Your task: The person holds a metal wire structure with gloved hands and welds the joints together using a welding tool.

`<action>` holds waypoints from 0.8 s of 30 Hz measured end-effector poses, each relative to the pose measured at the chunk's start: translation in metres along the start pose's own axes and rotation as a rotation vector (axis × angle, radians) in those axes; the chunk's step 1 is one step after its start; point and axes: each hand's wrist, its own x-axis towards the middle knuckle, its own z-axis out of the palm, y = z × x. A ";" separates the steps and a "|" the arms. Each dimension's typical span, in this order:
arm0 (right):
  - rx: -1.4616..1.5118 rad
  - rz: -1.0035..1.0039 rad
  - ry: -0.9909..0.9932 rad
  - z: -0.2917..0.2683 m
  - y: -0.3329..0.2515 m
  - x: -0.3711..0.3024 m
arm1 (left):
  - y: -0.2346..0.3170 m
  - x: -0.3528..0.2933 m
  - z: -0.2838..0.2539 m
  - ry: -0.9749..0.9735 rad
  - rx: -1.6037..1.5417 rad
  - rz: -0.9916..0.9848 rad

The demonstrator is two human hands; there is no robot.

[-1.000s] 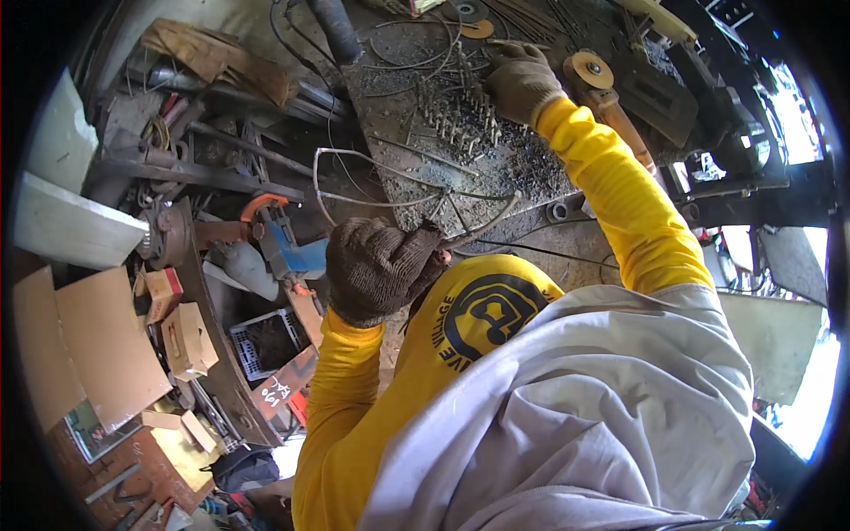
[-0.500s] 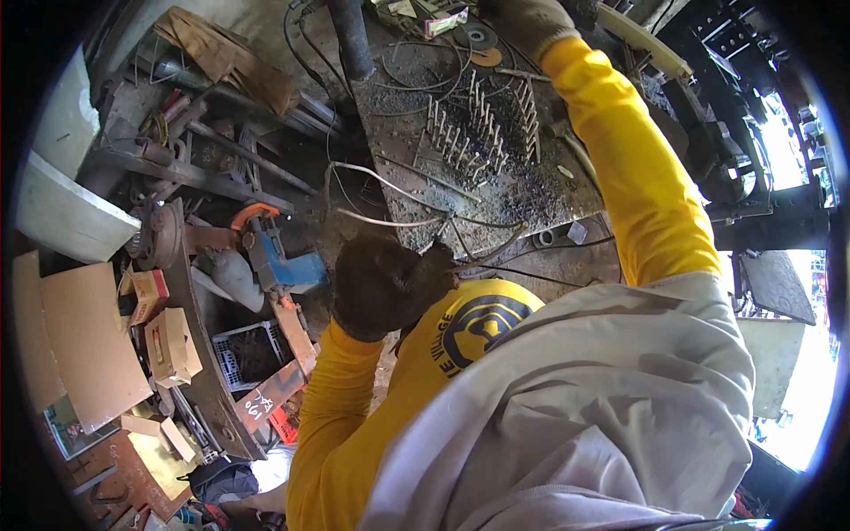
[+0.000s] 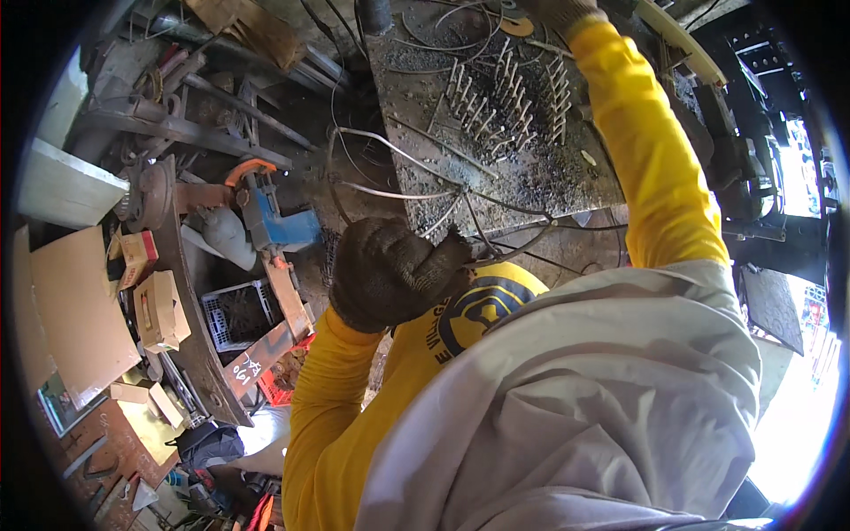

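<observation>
My left hand point(image 3: 390, 274), in a dark brown work glove, is closed round one end of a bent metal rod frame point(image 3: 398, 192). The frame's curved rods meet at a joint above the near edge of a metal work table point(image 3: 580, 190). Part of its loop reaches left past the table's edge. My right hand point(image 3: 571, 11), also gloved, is cut off by the top of the picture at the table's far side, so its fingers are hidden. Several rows of short upright metal pegs point(image 3: 509, 102) stand on the table amid dark grit.
A blue and orange machine point(image 3: 279, 226) stands left of my hand, with a plastic crate point(image 3: 239, 314) below it. Open cardboard boxes point(image 3: 159, 310) lie farther left. A round disc point(image 3: 516, 26) and loose cable point(image 3: 425, 69) lie on the table. Dark machinery point(image 3: 761, 177) fills the right.
The view has shifted, so the table sits higher and farther right. My left hand still grips the rod frame; my right hand has slid further out at the top.
</observation>
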 end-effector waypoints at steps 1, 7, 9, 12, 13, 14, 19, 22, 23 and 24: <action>0.080 -0.053 0.034 -0.001 -0.005 -0.009 | -0.001 -0.004 0.002 0.002 0.011 -0.010; 0.499 0.243 -0.338 -0.005 -0.058 -0.153 | -0.015 -0.006 -0.002 0.053 0.132 -0.041; 0.631 0.201 -0.233 0.031 -0.056 -0.200 | -0.026 -0.007 -0.009 0.140 0.192 -0.083; 0.261 0.117 -0.293 0.054 -0.087 -0.230 | -0.037 -0.012 -0.020 0.288 0.183 -0.191; 0.203 0.073 -0.298 0.060 -0.097 -0.233 | -0.039 -0.015 -0.026 0.259 0.252 -0.189; 0.190 0.086 -0.266 0.064 -0.108 -0.231 | -0.039 -0.020 -0.032 0.233 0.321 -0.186; 0.099 0.130 -0.357 0.101 -0.110 -0.210 | -0.040 -0.033 -0.043 0.135 0.407 -0.228; 0.087 0.171 -0.373 0.113 -0.102 -0.209 | -0.036 -0.034 -0.038 0.215 0.368 -0.206; 0.089 0.138 -0.388 0.111 -0.104 -0.207 | -0.037 -0.038 -0.037 0.215 0.361 -0.209; 0.090 0.108 -0.402 0.109 -0.104 -0.205 | -0.040 -0.045 -0.036 0.214 0.351 -0.209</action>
